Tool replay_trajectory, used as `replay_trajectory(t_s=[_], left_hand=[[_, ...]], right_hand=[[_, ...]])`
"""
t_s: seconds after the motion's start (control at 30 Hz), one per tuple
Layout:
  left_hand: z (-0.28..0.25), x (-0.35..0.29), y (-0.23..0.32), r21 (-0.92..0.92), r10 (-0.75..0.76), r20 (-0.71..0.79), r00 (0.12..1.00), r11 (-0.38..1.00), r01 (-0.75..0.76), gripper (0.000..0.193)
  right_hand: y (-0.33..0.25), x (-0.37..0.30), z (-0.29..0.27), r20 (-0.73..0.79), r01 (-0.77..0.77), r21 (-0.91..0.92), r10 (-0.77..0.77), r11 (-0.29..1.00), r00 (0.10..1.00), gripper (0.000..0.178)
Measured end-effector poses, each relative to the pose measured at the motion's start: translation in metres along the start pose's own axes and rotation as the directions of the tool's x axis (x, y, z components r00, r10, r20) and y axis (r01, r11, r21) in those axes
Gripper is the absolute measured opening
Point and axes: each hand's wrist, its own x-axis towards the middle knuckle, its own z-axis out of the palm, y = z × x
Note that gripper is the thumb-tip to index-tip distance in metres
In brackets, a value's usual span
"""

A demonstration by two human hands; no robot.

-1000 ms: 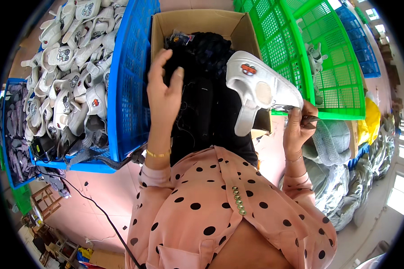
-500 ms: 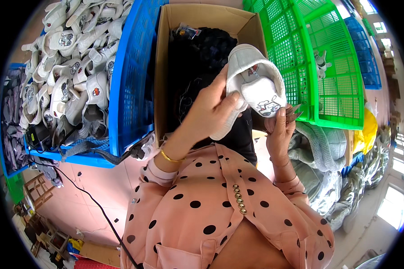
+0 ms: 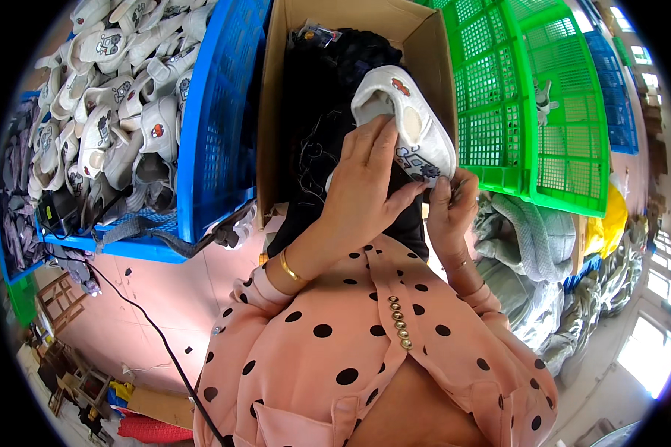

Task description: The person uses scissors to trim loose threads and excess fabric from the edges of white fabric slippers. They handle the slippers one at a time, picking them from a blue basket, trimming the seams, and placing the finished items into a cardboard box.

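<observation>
White shoe [image 3: 430, 139] is above the cardboard box [image 3: 430, 59]. The left hand [image 3: 365, 173] grips it by the opening; the right hand [image 3: 452, 212] bunches at the decorated end, its pinch unclear. Close handling seems underway, calling for steady support next.

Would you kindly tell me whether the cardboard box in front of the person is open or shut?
Open: the cardboard box has its top uncovered, and dark contents show inside.

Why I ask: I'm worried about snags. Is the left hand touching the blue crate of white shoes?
Apart: in the head view, the cardboard box's left wall shows between the left hand and the blue crate.
</observation>
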Motion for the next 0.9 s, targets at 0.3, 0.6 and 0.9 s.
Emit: replay_trajectory(t_s=[0.3, 0.6, 0.9], left_hand=[[0.030, 0.002, -0.019, -0.209, 0.134, -0.152, 0.979, 0.964, -0.165, 0.054], [0.005, -0.015, -0.036, 0.268, 0.287, 0.507, 0.813, 0.844, -0.465, 0.029], [0.018, -0.063, -0.043, 0.021, 0.211, 0.761, 0.613, 0.937, -0.349, 0.023]], right_hand=[[-0.001, -0.002, -0.007, 0.173, 0.144, -0.184, -0.112, 0.972, 0.979, 0.027], [0.001, 0.018, -0.036, 0.358, -0.400, 0.077, 0.349, 0.913, 0.866, 0.035], [0.048, -0.016, -0.021, 0.634, -0.174, -0.352, 0.371, 0.920, 0.679, 0.024]])
